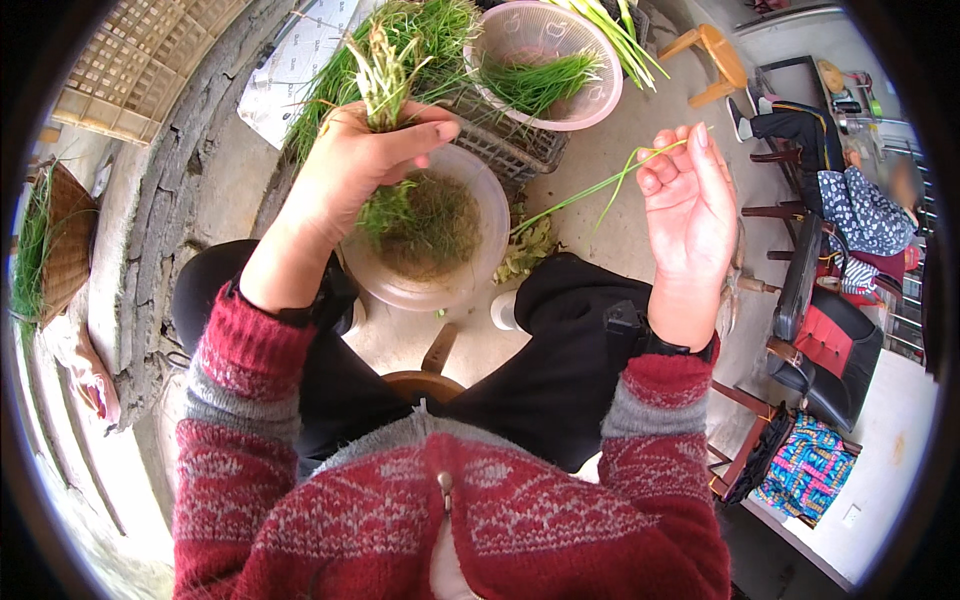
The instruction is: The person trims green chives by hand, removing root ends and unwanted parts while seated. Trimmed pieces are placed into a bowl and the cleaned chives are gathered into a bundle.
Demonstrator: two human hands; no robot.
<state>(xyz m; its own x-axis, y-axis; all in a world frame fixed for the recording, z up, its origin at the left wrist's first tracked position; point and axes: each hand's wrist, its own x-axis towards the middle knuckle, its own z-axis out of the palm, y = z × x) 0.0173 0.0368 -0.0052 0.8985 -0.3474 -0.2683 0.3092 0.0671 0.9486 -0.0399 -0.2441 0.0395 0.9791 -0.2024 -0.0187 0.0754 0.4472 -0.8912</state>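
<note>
My left hand [330, 180] grips a bunch of thin scallions or chives [384, 86], pale root ends up and green leaves hanging below the fist. Between the thumb and fingertips of my right hand [684, 214] are a few slender green leaves [574, 196], trailing down to the left. Below and between the hands, a pale plastic basin [427, 294] on the floor contains green and brownish trimmings [442, 232]. Beyond it, a heap of similar greens [326, 94] lies by a dark plastic crate [487, 139]. A pink colander [615, 90] on the crate holds another bunch [551, 84].
Thick pale-stemmed stalks [604, 34] lie past the colander. A wooden stool [724, 60] stands at upper right, near a seated person [862, 202] and a black-and-red chair [832, 352]. Stone edging [161, 195], a beige crate [142, 67] and a conical woven hat [71, 232] are leftward.
</note>
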